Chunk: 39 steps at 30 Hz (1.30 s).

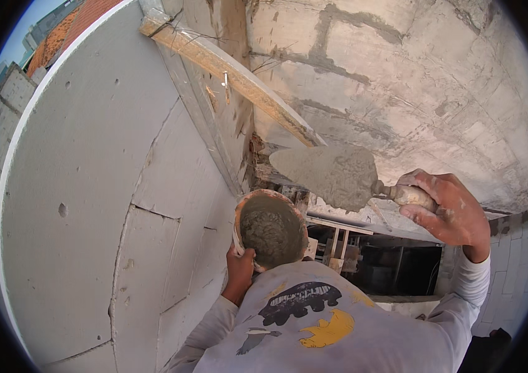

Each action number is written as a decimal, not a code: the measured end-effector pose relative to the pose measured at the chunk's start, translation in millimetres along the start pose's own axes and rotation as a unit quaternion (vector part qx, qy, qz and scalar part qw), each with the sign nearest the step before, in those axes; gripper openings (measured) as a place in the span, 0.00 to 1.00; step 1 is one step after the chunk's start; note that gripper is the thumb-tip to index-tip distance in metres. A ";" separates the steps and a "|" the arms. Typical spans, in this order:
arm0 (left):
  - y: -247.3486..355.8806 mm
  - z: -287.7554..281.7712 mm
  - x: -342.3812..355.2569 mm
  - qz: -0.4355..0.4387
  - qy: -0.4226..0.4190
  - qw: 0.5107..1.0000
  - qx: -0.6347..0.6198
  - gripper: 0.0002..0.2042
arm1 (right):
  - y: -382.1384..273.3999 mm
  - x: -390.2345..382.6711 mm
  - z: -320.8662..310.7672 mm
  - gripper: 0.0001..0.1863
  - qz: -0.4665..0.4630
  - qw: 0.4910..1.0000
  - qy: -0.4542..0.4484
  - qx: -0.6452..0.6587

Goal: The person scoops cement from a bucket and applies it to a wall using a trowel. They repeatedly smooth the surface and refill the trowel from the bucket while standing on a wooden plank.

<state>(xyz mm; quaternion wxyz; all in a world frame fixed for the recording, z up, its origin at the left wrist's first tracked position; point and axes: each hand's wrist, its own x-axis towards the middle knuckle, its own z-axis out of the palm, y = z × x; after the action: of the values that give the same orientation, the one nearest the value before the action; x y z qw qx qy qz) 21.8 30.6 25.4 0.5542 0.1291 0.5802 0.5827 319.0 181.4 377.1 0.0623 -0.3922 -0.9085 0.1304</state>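
Observation:
My right hand (453, 208) is closed round the rounded handle of a trowel (295, 166), raised at the right. Its pointed blade reaches left, and a lump of wet grey mortar (352, 177) lies on the part nearest the handle. Lower and to the left, my left hand (239, 267) grips the side of an orange-brown bucket (239, 219). Grey mortar (270, 233) coats its inside and fills part of it. The blade is above and to the right of the bucket's rim, apart from it.
A grey block wall (90, 186) with open joints rises at my left. A rougher, mortar-smeared block wall (400, 93) stands ahead and right. A wooden beam (239, 78) with a nail and wires slants between them. Below lies a dark opening (394, 270) beside wooden pieces (338, 245).

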 end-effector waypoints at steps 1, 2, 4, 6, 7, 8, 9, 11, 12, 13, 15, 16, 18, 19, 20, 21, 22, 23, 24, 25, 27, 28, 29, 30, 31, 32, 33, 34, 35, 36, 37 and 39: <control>-0.9 5.0 3.7 0.007 -0.027 0.999 0.021 0.22 | 7.1 -18.9 34.1 0.23 -0.015 0.999 -0.017 -0.037; -2.6 10.8 3.8 0.017 -0.038 0.999 0.026 0.22 | 21.5 -26.5 72.0 0.23 -0.014 0.997 -0.066 -0.033; -6.4 19.7 1.5 0.043 -0.047 0.997 0.032 0.21 | 44.5 -26.4 150.6 0.21 0.013 0.984 -0.164 -0.063; -6.2 23.5 -2.9 0.005 -0.066 0.993 0.100 0.23 | 57.1 -7.8 233.7 0.18 0.039 0.970 -0.181 -0.161; -6.8 24.5 -3.6 -0.012 -0.076 0.988 0.132 0.24 | 63.7 -2.1 274.2 0.16 0.034 0.963 -0.151 -0.221; -14.4 23.5 -0.6 0.003 -0.078 0.982 0.172 0.23 | 66.5 0.2 304.4 0.16 -0.014 0.966 -0.106 -0.235; -16.8 26.9 -0.4 0.014 -0.080 0.986 0.143 0.22 | 68.1 -1.4 320.6 0.16 -0.063 0.965 -0.061 -0.248; -22.1 34.1 1.0 0.041 -0.081 0.993 0.080 0.19 | 63.7 -11.3 309.6 0.16 -0.058 0.974 -0.102 -0.192; -22.3 36.7 -1.0 0.044 -0.087 0.993 0.072 0.19 | 60.9 -16.8 296.7 0.16 -0.054 0.978 -0.121 -0.162; -22.0 38.2 -3.7 0.047 -0.092 0.993 0.065 0.20 | 60.7 -20.6 274.7 0.16 -0.043 0.974 -0.147 -0.168; -23.5 40.8 -7.7 0.057 -0.102 0.991 0.063 0.21 | 68.1 -19.4 230.0 0.16 -0.023 0.962 -0.197 -0.186; -25.2 41.7 -9.7 0.062 -0.106 0.990 0.072 0.21 | 72.2 -17.6 230.8 0.16 0.003 0.960 -0.194 -0.202; -24.6 46.0 -15.7 0.065 -0.111 0.988 0.090 0.22 | 77.3 -16.9 232.7 0.16 0.057 0.952 -0.185 -0.235; -20.5 52.0 -18.4 0.065 -0.115 0.986 0.099 0.22 | 82.5 -18.7 240.8 0.16 0.046 0.955 -0.195 -0.217; -16.8 57.4 -20.4 0.066 -0.118 0.985 0.108 0.22 | 90.3 -21.1 257.2 0.17 0.035 0.958 -0.204 -0.200; -12.8 62.0 -19.3 0.078 -0.123 0.983 0.111 0.22 | 98.0 -20.0 271.4 0.17 0.021 0.960 -0.212 -0.183; -10.2 64.4 -19.4 0.087 -0.127 0.981 0.115 0.21 | 100.8 -19.8 280.8 0.19 0.038 0.965 -0.226 -0.125; -8.2 65.9 -19.3 0.096 -0.130 0.980 0.120 0.21 | 101.7 -24.2 287.9 0.19 0.061 0.969 -0.223 -0.084; -5.8 66.5 -17.2 0.098 -0.128 0.980 0.119 0.21 | 99.5 -28.2 293.9 0.20 0.081 0.972 -0.217 -0.042; -4.4 67.0 -16.8 0.097 -0.128 0.980 0.119 0.21 | 98.2 -35.5 302.5 0.20 0.103 0.972 -0.213 0.000; -4.6 65.6 -14.4 0.085 -0.128 0.981 0.118 0.21 | 101.9 -45.9 338.0 0.24 0.101 0.967 -0.186 0.142; -7.0 61.9 -11.3 0.075 -0.128 0.982 0.117 0.21 | 94.0 -47.8 348.2 0.25 0.093 0.961 -0.170 0.199; -8.3 59.2 -9.4 0.064 -0.129 0.983 0.117 0.21 | 88.3 -49.1 356.4 0.26 0.084 0.951 -0.154 0.256; -4.3 58.3 -10.3 0.065 -0.121 0.985 0.109 0.22 | 77.6 -43.1 343.6 0.28 0.121 0.930 -0.203 0.282; 0.8 59.1 -12.7 0.064 -0.117 0.986 0.100 0.22 | 76.4 -42.8 340.0 0.28 0.129 0.924 -0.208 0.294; 4.5 58.9 -13.6 0.063 -0.114 0.987 0.091 0.22 | 77.5 -43.1 337.8 0.28 0.137 0.917 -0.213 0.307; 6.0 58.7 -12.8 0.053 -0.108 0.990 0.070 0.22 | 78.8 -43.2 331.3 0.29 0.146 0.911 -0.220 0.317; 8.2 57.6 -11.7 0.043 -0.103 0.993 0.048 0.23 | 80.6 -43.7 323.0 0.29 0.107 0.935 -0.194 0.276; 10.5 56.1 -10.8 0.033 -0.097 0.994 0.026 0.23 | 82.3 -42.7 314.1 0.29 0.098 0.937 -0.191 0.277; 12.7 55.5 -10.4 0.030 -0.096 0.995 0.006 0.25 | 85.0 -41.4 304.0 0.29 0.089 0.938 -0.186 0.277; 15.0 55.2 -9.3 0.027 -0.096 0.995 -0.015 0.26 | 85.1 -37.2 290.2 0.29 0.081 0.941 -0.181 0.275; 17.4 53.4 -8.0 0.015 -0.093 0.994 -0.051 0.28 | 79.4 -28.1 255.1 0.29 0.118 0.933 -0.220 0.261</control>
<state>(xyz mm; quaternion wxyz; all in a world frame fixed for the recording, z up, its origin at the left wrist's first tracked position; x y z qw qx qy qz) 58.3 57.6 59.3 0.6026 0.1633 0.4937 0.6054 338.5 165.2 109.6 -0.0546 -0.4276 -0.7808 0.4523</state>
